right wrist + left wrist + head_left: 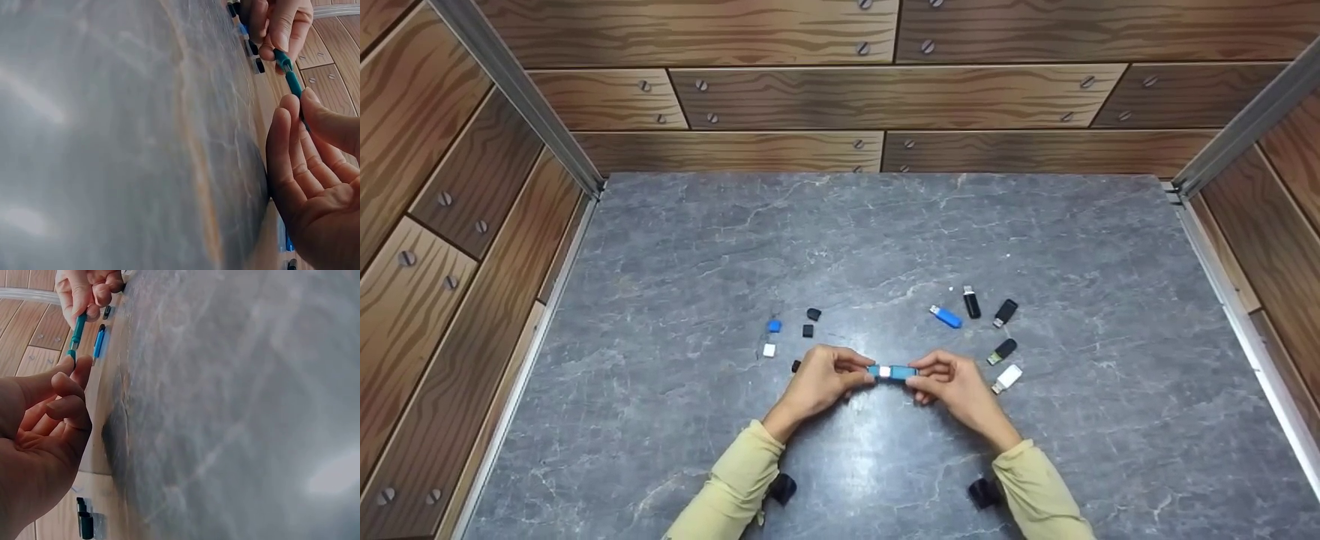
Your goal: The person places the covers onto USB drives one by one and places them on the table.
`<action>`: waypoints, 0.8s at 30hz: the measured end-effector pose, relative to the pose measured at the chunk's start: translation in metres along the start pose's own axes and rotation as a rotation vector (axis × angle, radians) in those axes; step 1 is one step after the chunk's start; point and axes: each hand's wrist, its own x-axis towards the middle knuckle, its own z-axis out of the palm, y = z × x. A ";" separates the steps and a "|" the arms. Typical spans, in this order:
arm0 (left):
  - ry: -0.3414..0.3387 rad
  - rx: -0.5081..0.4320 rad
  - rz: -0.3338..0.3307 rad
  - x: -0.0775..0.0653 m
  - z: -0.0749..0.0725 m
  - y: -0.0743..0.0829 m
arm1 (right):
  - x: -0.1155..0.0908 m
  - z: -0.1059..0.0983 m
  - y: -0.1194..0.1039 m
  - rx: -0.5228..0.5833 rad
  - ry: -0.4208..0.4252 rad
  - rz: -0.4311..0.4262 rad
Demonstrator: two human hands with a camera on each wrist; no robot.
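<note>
Over the middle of the table, my left hand pinches the small teal cap of a USB stick between thumb and fingertips. My right hand pinches the stick's teal body at its far end. Cap and body are lined up end to end. A bright stretch of the metal plug shows between them. In the left wrist view, the body and cap form one slanted line. The right wrist view shows the same body held by thumb and fingers.
Right of the hands lie several uncapped USB sticks, among them a blue one, a white one and a black one. On the left are loose caps: blue, white and black. One black piece is partly behind my left hand.
</note>
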 end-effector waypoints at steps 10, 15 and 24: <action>-0.011 0.031 0.031 0.000 0.001 -0.001 | 0.001 0.005 -0.001 -0.009 -0.001 0.002; -0.014 0.014 0.030 0.001 0.001 -0.001 | 0.002 0.006 -0.002 -0.016 0.016 0.021; -0.012 0.009 0.033 -0.001 -0.001 -0.003 | 0.001 0.009 -0.001 -0.031 0.030 0.048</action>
